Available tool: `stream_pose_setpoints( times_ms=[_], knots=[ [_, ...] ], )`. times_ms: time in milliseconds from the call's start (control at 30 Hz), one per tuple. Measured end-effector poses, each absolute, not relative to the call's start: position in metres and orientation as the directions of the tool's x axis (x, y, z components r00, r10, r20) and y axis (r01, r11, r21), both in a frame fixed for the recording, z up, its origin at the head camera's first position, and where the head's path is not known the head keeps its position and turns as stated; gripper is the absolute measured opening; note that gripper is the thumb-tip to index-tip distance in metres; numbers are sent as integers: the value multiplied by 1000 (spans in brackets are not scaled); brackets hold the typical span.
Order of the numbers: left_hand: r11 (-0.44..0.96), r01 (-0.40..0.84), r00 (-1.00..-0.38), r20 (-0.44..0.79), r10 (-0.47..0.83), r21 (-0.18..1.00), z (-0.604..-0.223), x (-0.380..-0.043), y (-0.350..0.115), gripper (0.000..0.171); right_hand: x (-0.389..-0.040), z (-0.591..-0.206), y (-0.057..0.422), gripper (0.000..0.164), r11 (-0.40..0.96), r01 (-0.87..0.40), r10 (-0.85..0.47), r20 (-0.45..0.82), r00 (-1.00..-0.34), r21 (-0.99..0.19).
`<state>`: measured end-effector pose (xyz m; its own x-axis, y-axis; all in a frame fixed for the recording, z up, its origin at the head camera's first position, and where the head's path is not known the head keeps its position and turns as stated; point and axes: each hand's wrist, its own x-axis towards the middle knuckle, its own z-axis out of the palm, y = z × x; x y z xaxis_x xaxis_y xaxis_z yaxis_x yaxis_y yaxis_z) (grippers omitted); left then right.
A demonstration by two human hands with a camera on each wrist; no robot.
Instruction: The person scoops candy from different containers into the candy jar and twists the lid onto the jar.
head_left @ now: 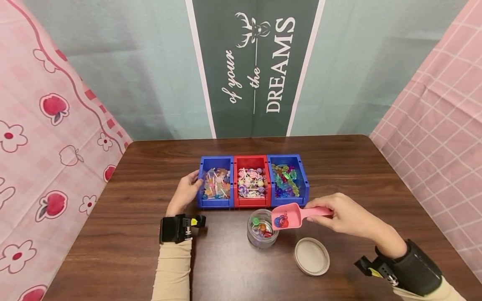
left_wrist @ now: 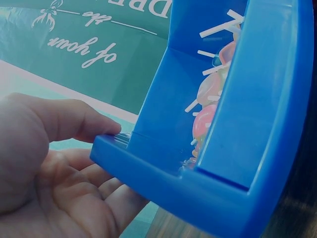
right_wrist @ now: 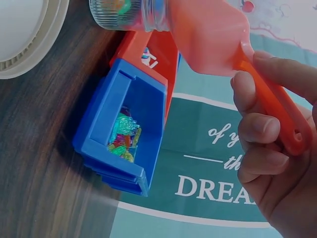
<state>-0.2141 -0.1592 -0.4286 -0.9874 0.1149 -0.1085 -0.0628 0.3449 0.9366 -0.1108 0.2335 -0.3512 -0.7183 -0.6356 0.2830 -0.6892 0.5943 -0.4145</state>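
Note:
My right hand (head_left: 340, 213) grips the handle of a pink scoop (head_left: 295, 217). A few red and blue charms lie in the scoop, whose front edge overlaps the rim of a clear glass jar (head_left: 260, 240). Green, orange and red pieces show inside the jar. My left hand (head_left: 185, 190) holds the outer side wall of the left blue bin (head_left: 215, 203), thumb on one side and fingers on the other in the left wrist view. Small lollipop charms (head_left: 217, 184) fill part of that bin. From the right wrist camera, the scoop (right_wrist: 210, 37) appears from its underside.
Joined to the left bin are a red bin (head_left: 252, 202) of swirled lollipop charms and another blue bin (head_left: 289, 202) of translucent coloured pieces. A round pale lid (head_left: 311, 256) lies on the brown wooden table (head_left: 147, 167), right of the jar. Printed cloths hang around the table.

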Motion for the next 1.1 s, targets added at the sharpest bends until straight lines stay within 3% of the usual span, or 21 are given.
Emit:
stream_pose_setpoints(
  times_ms=[567,1100],
  knots=[
    [346,-66,-987,-113,118,936,-427,-213,-159,49,-114,-337,226,18,561,-716,-683,256,-684,-415],
    [350,-75,-987,-120,109,934,-428,-213,-158,49,-114,-341,228,17,593,-703,-675,233,-700,-393]
  ],
)
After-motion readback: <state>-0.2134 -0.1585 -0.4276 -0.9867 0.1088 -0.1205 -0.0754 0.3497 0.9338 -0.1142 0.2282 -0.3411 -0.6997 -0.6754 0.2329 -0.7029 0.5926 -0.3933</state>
